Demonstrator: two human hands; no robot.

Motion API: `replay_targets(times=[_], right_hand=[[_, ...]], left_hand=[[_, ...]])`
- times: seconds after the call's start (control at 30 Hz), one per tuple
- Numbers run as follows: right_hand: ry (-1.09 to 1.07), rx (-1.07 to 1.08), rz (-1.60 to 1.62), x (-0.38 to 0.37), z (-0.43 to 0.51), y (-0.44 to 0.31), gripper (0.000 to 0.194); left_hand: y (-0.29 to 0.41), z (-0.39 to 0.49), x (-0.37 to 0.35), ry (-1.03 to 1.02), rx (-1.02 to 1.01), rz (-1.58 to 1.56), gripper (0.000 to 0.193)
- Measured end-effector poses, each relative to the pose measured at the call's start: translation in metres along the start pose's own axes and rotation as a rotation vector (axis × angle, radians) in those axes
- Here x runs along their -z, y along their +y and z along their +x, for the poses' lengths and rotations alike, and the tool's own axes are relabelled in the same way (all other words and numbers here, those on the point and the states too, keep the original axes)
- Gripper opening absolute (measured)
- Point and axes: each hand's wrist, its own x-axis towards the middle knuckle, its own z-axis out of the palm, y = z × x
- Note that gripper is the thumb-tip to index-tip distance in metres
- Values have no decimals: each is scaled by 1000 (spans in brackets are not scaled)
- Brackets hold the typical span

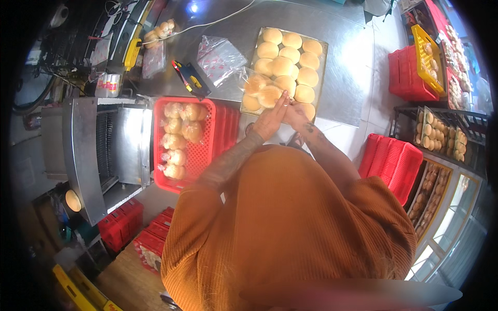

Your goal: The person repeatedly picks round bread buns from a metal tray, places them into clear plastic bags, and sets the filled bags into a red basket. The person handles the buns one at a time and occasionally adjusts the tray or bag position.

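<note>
My left hand (271, 118) and my right hand (296, 116) meet at the near edge of a metal baking tray (322, 74). A clear plastic bag with round buns (268, 96) lies over the tray's near left part, against my fingertips. The fingers of my left hand stretch forward along the bag; their grip is unclear. My right hand is curled beside it and seems closed on the bag's gathered end, which is mostly hidden. Loose golden buns (307, 77) fill the tray in rows. Left of it lies a stack of clear printed plastic bags (221, 60).
A red crate (183, 186) of bagged buns stands at left, beside a stainless-steel machine (134, 145). On the steel table (342, 97) are a black holder with yellow-handled tools (190, 79) and a white cable (218, 22). More red crates (389, 165) stand at right.
</note>
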Motion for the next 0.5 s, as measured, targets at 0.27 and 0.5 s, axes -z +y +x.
replay_targets(times=[0.27,0.5], right_hand=[[111,491,-358,61,29,10,38],[-94,516,-1062,64,63,-54,83]], left_hand=[[9,10,15,-133,462,-814,68],[20,16,19,-158,394,-295,90]])
